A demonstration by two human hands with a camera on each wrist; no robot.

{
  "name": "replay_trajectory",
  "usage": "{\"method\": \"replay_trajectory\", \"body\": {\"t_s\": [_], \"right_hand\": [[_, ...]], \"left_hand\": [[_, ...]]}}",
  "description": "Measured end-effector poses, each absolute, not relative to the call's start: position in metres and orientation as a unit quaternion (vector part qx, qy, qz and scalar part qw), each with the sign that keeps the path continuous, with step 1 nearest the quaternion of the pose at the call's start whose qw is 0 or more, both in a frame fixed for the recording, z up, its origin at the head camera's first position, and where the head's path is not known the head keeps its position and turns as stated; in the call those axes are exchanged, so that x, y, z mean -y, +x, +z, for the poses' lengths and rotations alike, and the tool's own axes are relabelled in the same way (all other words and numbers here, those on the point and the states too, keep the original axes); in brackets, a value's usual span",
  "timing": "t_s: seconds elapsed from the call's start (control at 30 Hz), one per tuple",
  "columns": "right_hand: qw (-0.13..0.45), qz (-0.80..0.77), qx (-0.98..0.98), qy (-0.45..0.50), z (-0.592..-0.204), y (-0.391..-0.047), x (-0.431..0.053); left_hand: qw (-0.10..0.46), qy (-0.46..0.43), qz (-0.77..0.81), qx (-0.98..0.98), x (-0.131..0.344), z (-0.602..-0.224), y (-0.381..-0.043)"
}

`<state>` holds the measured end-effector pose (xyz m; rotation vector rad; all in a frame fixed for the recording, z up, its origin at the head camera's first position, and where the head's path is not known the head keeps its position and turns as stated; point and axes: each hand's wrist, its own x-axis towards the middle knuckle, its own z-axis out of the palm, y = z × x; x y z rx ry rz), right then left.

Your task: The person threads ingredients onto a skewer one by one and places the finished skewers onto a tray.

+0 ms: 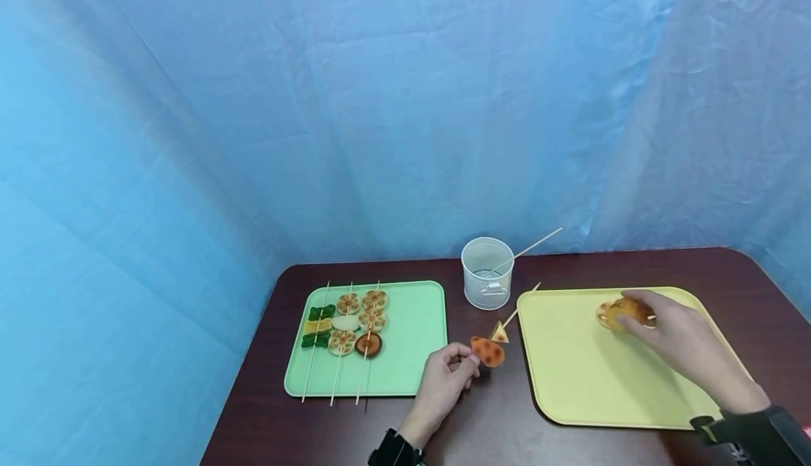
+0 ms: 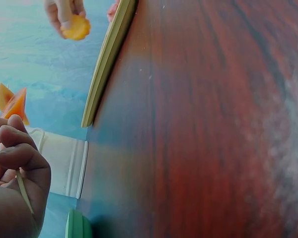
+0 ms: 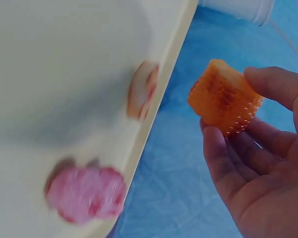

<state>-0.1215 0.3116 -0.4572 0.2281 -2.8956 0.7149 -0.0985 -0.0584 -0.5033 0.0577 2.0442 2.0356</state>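
My left hand (image 1: 443, 383) pinches a wooden skewer (image 1: 522, 303) between thumb and fingers, above the table between the two trays. Threaded on it are an orange, dark-spotted wedge (image 1: 488, 352) near the fingertips and a pale yellow triangular piece (image 1: 500, 334) beyond. Over the yellow tray (image 1: 595, 388), my right hand (image 1: 687, 343) grips an orange-yellow corn piece (image 3: 223, 99) with a bumpy edge. A lotus root slice (image 1: 602, 314) shows beside the corn. In the right wrist view, a pink scalloped piece (image 3: 87, 193) lies on the yellow tray.
On the left, a green tray (image 1: 412, 374) bears three loaded skewers with lotus root slices (image 1: 342, 342), a mushroom (image 1: 368, 345), and green and yellow pieces. A clear plastic cup (image 1: 486, 276) behind the trays holds a bare skewer (image 1: 538, 242). Blue cloth (image 1: 405, 114) hangs behind the table.
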Motion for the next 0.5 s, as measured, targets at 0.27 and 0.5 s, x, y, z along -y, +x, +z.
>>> {"method": "replay_trajectory", "body": {"t_s": [0.27, 0.5], "right_hand": [[0.064, 0.341, 0.937, 0.033, -0.452, -0.119, -0.290], [-0.005, 0.527, 0.850, -0.009, -0.452, -0.120, -0.272]], "left_hand": [[0.125, 0.025, 0.699, -0.703, 0.057, -0.505, -0.097], [0.128, 0.027, 0.700, -0.702, 0.054, -0.505, -0.096]]}}
